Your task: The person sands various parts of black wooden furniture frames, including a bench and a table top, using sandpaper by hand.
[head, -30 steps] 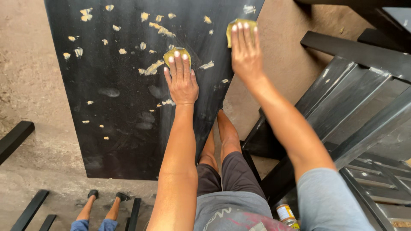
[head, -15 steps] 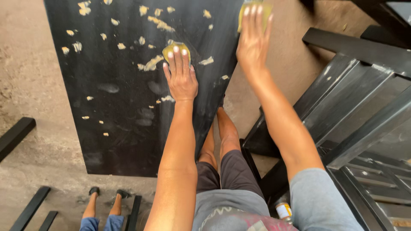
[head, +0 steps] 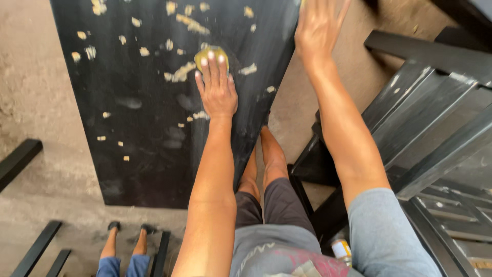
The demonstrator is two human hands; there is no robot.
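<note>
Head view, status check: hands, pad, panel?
Left hand flat on yellow pad, pressed to black panel. Right hand at panel's right top edge; contents not visible. Pale filler patches scattered; nothing obstructing.

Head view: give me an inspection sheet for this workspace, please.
Surface: black panel lying on a concrete floor, dotted with pale filler patches.
Job's things: yellowish pad under the left hand's fingertips.
Clutter: can by the person's right side.
Hands: left hand flat on the pad; right hand flat at the panel's top edge, fingers cut off by the frame.
Cables: nothing seen.
Surroundings: black frames at right, black bars at left, another person's feet below.
</note>
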